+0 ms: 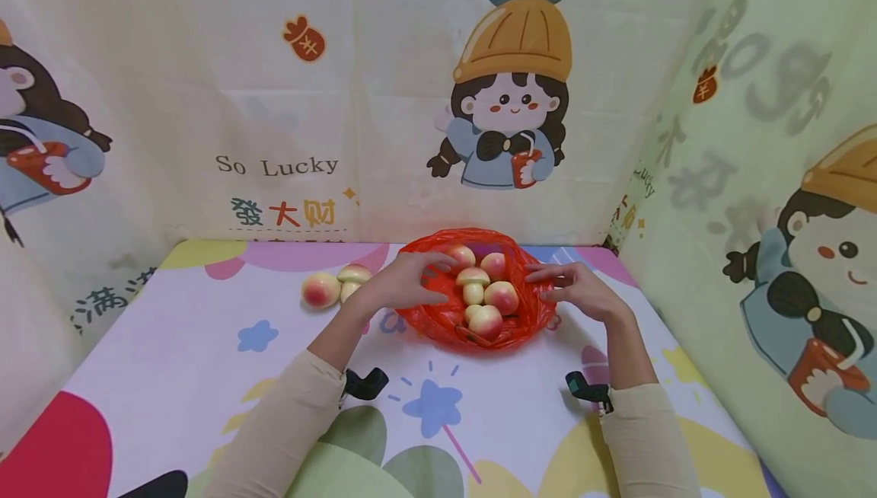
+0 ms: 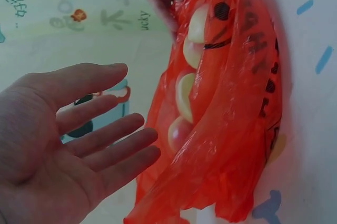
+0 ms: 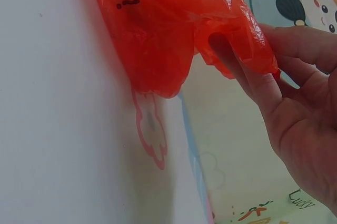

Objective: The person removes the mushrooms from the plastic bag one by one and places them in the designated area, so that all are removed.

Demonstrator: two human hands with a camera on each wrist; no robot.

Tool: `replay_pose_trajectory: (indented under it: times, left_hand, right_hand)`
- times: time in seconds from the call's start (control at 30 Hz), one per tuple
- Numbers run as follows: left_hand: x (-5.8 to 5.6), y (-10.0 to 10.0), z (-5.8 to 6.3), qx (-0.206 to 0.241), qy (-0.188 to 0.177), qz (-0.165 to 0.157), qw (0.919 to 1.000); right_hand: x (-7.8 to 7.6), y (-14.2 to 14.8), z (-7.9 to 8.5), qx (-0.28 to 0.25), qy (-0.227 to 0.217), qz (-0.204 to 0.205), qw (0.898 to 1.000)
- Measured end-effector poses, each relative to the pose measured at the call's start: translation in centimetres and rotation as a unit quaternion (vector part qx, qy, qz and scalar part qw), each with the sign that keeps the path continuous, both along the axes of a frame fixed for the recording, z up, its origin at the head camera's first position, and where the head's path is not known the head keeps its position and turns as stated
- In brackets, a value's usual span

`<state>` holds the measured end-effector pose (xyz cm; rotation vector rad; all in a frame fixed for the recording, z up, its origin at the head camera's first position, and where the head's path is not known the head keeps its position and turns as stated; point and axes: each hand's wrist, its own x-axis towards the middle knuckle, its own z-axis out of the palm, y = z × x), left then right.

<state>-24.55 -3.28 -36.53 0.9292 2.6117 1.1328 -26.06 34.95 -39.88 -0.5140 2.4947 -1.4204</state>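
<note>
Seen from the head camera, the red bag (image 1: 428, 321) sits near the table's (image 1: 171, 376) far edge, right of its middle, mouth up, with several toy mushrooms (image 1: 502, 298) inside. A round loose piece (image 1: 320, 290) and a loose mushroom (image 1: 352, 275) lie together off its left side, toward the far left corner. The left hand (image 1: 404, 281) hovers at the left rim, the right hand (image 1: 582, 288) at the right.

In the left wrist view, that palm is bare, fingers spread and nearly straight, clear of the plastic. I'd have it take the slack rim on its side, so both sides of the mouth are steadied.

The right wrist view shows the other hand pinching a fold of the rim between thumb and fingers. The film looks thin and slippery; a light, broad pinch should serve best, since a one-sided tug could tip the bag and roll pieces out.
</note>
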Motion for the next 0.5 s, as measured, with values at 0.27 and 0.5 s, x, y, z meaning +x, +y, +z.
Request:
replay_pose_trajectory:
  times: [0.27,0.5]
  left_hand:
    - [-0.3,1.9,-1.1,-0.021,-0.014,-0.028,0.9993]
    - [-0.6,3.3,-1.7,-0.023,-0.034,-0.048,0.998]
  right_hand:
    - [-0.1,0.0,0.1,0.003,0.005,0.004,1.0]
    - [0.0,0.0,0.1,-0.003,0.004,0.004,1.0]
